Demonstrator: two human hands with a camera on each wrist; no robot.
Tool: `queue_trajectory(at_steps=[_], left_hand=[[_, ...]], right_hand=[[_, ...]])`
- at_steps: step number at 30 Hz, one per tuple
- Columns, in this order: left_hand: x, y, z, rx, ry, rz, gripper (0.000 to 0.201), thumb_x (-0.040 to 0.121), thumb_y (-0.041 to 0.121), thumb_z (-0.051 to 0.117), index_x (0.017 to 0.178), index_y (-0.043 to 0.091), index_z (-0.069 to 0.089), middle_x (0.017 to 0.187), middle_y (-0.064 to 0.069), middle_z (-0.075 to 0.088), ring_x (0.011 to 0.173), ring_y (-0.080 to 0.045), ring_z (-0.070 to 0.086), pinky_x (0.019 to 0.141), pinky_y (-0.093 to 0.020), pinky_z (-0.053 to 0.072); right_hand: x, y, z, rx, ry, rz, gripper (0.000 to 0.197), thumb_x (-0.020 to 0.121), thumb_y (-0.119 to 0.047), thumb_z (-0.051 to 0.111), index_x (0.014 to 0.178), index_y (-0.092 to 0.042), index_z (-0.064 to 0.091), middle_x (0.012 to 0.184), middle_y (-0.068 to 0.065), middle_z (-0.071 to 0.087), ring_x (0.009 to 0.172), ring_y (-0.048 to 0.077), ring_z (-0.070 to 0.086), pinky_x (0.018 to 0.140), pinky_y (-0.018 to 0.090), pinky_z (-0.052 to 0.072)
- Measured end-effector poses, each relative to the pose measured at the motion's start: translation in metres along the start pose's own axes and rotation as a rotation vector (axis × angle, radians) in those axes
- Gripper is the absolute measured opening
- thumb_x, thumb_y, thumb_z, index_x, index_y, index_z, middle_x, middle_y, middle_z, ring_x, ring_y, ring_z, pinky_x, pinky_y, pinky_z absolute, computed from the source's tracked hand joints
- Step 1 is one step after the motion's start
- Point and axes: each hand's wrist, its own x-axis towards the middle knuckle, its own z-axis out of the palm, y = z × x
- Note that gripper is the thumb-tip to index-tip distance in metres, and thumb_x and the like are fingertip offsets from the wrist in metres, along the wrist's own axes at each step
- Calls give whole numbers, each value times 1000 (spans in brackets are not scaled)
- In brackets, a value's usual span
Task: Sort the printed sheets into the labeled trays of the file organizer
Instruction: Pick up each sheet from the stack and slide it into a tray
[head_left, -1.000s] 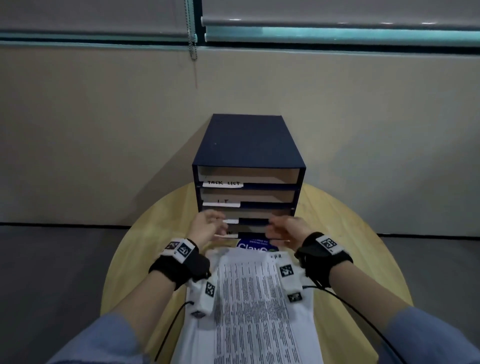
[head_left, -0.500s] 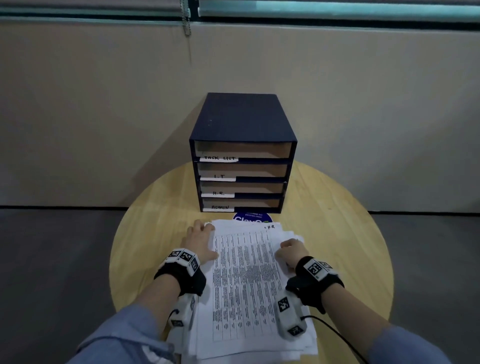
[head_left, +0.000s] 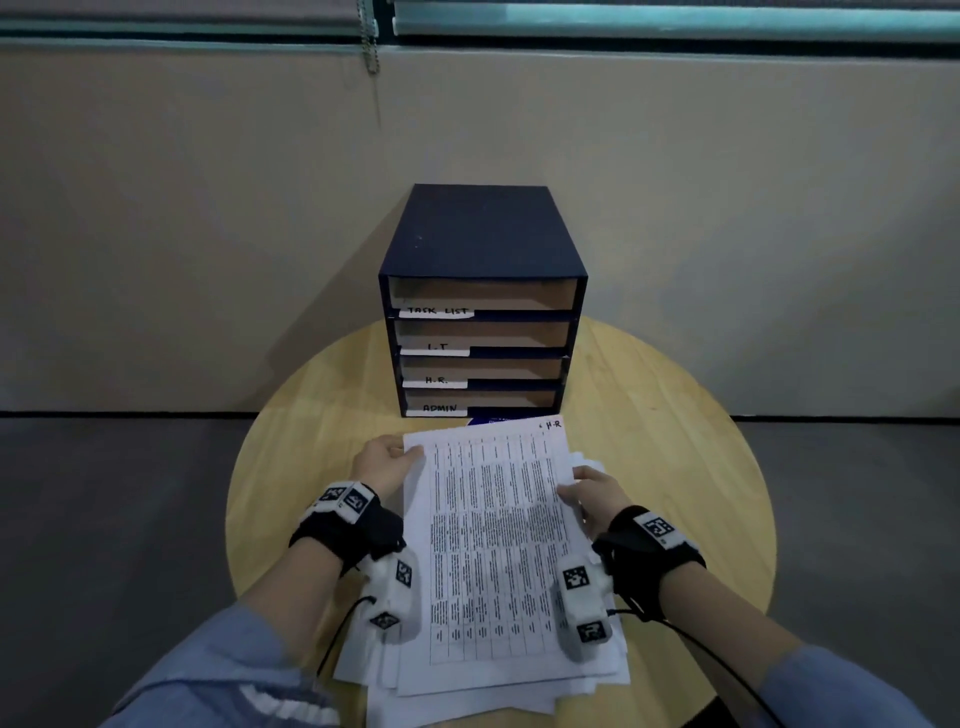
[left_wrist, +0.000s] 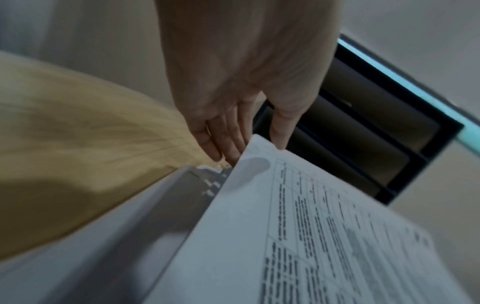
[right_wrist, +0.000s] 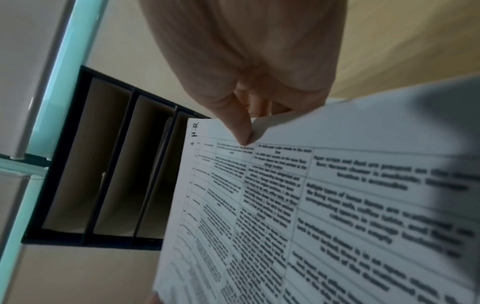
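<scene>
Both hands pinch a white printed sheet marked "H-R" (head_left: 493, 540), the left hand (head_left: 384, 462) at its far left corner, the right hand (head_left: 592, 493) on its right edge, raised just above a loose pile of white sheets (head_left: 467, 696) on a round pale wooden table (head_left: 675, 467). Its long axis points straight ahead at the dark blue four-tray file organizer (head_left: 480, 296), where the "H.R." tray (head_left: 483, 371) sits third from the top.

Both forearms reach forward, blue sleeves pushed back, black wrist straps on. The left hand (head_left: 383, 464) lies with fingers (left_wrist: 228, 142) fairly straight under the sheet's near-left corner, thumb on top. The right hand (head_left: 589, 492) pinches the white printed sheet (head_left: 498, 545) at its right edge, thumb (right_wrist: 240, 127) pressing down, fingers curled beneath.
</scene>
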Motion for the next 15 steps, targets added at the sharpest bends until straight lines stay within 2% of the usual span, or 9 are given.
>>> queue_trajectory(at_steps=[2, 3, 4, 7, 10, 12, 14, 15], left_hand=[[0, 1, -3, -158, -13, -26, 15, 84, 17, 68, 97, 11, 64, 112, -14, 68, 107, -31, 63, 100, -44, 47], [-2, 3, -4, -196, -16, -29, 5, 84, 14, 68, 86, 14, 63, 109, -16, 70, 104, -32, 65, 98, -47, 49], [-4, 5, -4, -221, -20, -27, 8, 85, 12, 67, 80, 16, 61, 106, -18, 70, 102, -32, 66, 95, -47, 51], [-13, 10, -5, -260, -37, -30, 12, 88, 12, 62, 78, 18, 58, 105, -19, 69, 103, -35, 65, 90, -46, 51], [-17, 11, -5, -280, -49, -29, 10, 91, 12, 58, 82, 16, 57, 108, -19, 68, 103, -35, 64, 89, -46, 51], [-18, 8, -5, -284, -56, -32, 5, 92, 11, 55, 88, 13, 56, 107, -17, 66, 100, -33, 64, 86, -44, 52], [-18, 5, -5, -280, -40, -36, 2, 93, 12, 53, 94, 12, 55, 108, -17, 66, 97, -32, 65, 82, -43, 52], [-17, 3, -5, -293, -27, -54, 4, 94, 13, 52, 96, 11, 54, 110, -18, 66, 94, -31, 65, 77, -41, 52]], right_hand=[[2, 2, -4, 24, 3, 9, 15, 82, 2, 56, 80, -13, 57, 79, 14, 56, 76, 22, 45, 67, 30, 33], [0, 2, -6, 29, 0, 15, 15, 80, 2, 57, 80, -13, 57, 79, 14, 56, 77, 22, 44, 68, 30, 33], [0, 3, -6, 34, -1, 19, 15, 80, 2, 57, 79, -14, 57, 79, 14, 56, 77, 22, 44, 68, 31, 33], [-3, 3, -8, 42, -8, 23, 19, 82, 3, 57, 72, -13, 56, 74, 13, 54, 73, 21, 44, 66, 31, 33], [-4, 1, -7, 17, 9, 15, 19, 84, 3, 57, 73, -12, 55, 73, 13, 51, 73, 23, 43, 74, 34, 32], [-6, 1, -5, -67, 9, -4, 9, 86, -2, 59, 89, -10, 56, 81, 15, 53, 79, 27, 48, 76, 35, 39], [-7, 1, -1, -165, -38, 4, 29, 86, -3, 59, 115, -1, 58, 87, 14, 57, 88, 29, 53, 86, 42, 50], [-9, 0, 1, -207, -65, 11, 37, 86, -1, 57, 122, 2, 55, 85, 9, 57, 91, 28, 54, 91, 44, 50]])
